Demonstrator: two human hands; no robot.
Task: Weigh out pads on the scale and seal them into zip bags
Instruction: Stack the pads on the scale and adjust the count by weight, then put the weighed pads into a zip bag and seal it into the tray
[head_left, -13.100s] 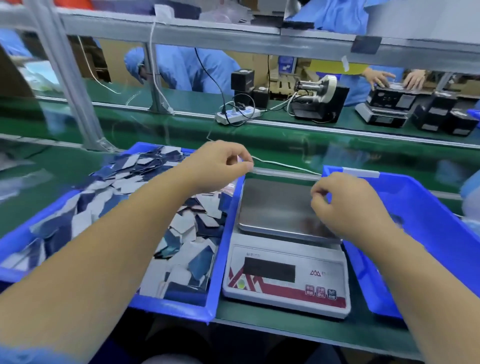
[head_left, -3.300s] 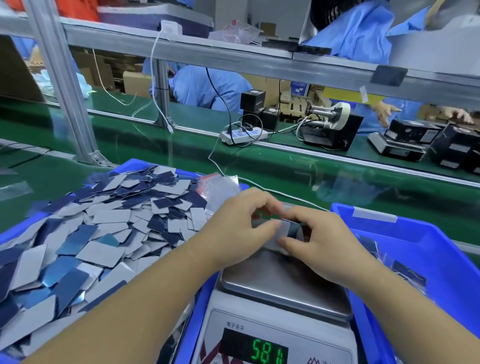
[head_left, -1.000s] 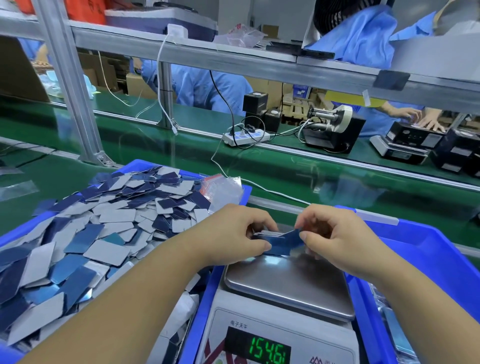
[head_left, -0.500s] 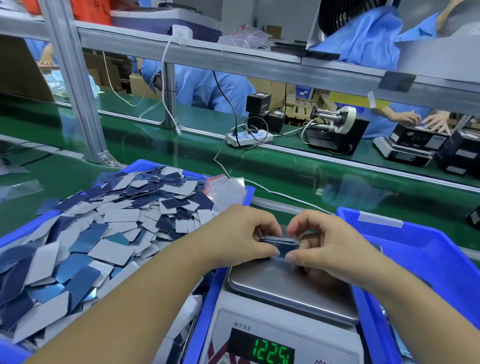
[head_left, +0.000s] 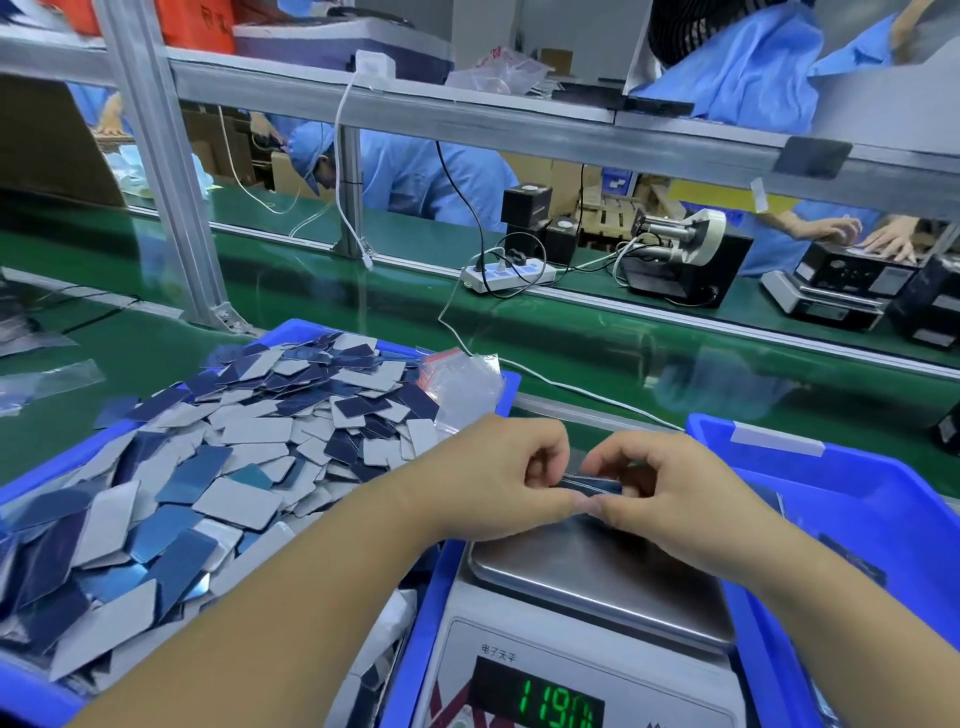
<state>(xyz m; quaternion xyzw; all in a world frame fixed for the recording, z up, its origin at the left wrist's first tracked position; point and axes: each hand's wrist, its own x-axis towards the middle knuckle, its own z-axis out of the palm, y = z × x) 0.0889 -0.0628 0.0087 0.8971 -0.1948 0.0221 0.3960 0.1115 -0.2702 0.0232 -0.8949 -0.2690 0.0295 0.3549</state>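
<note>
My left hand (head_left: 498, 483) and my right hand (head_left: 670, 499) meet over the steel pan of the scale (head_left: 597, 577). Both pinch a small stack of dark blue pads (head_left: 592, 484), held edge-on between thumbs and fingers; whether a bag surrounds it is unclear. The scale's green display (head_left: 556, 706) is lit. Left of the scale, a blue bin (head_left: 31, 696) is heaped with loose blue and grey pads (head_left: 249, 467). A bunch of clear zip bags (head_left: 462, 389) lies at that bin's far right corner.
A second blue bin (head_left: 883, 499) stands right of the scale with some bagged pads inside. Beyond runs a green conveyor belt (head_left: 571, 343), crossed by a white cable. Behind it are a power strip (head_left: 506, 275), a tape dispenser (head_left: 685, 254) and people in blue coats.
Both hands stay over the scale pan with the pad stack, now gripped closer together and flatter. The display reading has dropped. The view has shifted slightly.
</note>
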